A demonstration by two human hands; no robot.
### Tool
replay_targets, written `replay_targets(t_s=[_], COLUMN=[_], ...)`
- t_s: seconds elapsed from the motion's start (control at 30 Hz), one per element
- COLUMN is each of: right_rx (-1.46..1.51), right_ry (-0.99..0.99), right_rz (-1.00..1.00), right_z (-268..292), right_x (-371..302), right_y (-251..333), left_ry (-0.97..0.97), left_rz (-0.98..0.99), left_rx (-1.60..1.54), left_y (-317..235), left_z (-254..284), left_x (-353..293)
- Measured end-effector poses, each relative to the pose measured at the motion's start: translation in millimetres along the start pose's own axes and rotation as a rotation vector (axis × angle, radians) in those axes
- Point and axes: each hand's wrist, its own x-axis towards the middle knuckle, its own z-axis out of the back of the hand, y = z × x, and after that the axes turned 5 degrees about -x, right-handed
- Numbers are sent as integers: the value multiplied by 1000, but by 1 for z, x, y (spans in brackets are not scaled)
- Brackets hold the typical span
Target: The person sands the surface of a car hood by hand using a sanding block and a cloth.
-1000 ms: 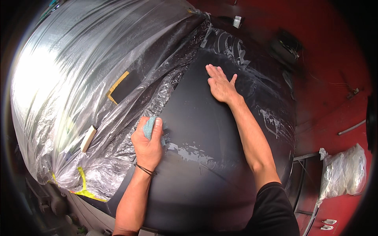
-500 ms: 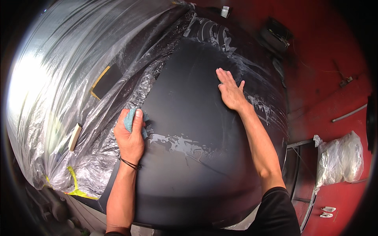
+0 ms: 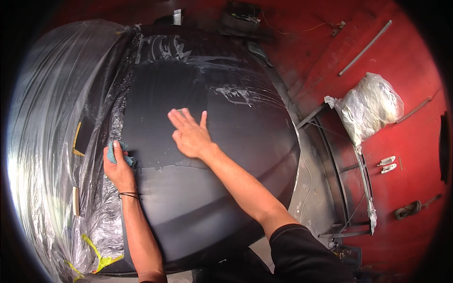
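Note:
A dark, matte, curved car panel (image 3: 165,99), which looks like a hood, fills the middle. My left hand (image 3: 120,173) is at its left side, closed around a crumpled teal cloth or sponge (image 3: 113,153), beside the crinkled edge of clear plastic sheeting (image 3: 45,108). My right hand (image 3: 191,137) is over the middle of the panel, palm down, fingers stretched and spread, with nothing in it. Whether it touches the surface is hard to tell. Wet whitish streaks (image 3: 234,94) mark the panel's far and right parts.
On the sheeting lie a dark rectangular pad with a yellow edge (image 3: 79,139) and a narrow cream block (image 3: 75,202). Yellow tape (image 3: 107,261) holds the lower corner. Right of the panel stands a metal frame (image 3: 337,179) with a plastic bag (image 3: 370,106), against red surroundings.
The view has swung right, so the panel sits further left. My right hand has come nearer and left across the panel, away from its streaked right part. My left hand still grips the teal cloth or sponge.

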Motion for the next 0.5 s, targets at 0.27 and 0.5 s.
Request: replay_targets(t_s=[0.27, 0.5], right_rx=[985, 2178], right_ry=[-151, -524], right_rz=[-185, -440], right_z=[55, 45], right_x=[-230, -523], right_y=[75, 32], left_ry=[27, 323], left_rz=[45, 223], left_rx=[-6, -46], left_y=[22, 9], left_z=[19, -15], left_x=[13, -35])
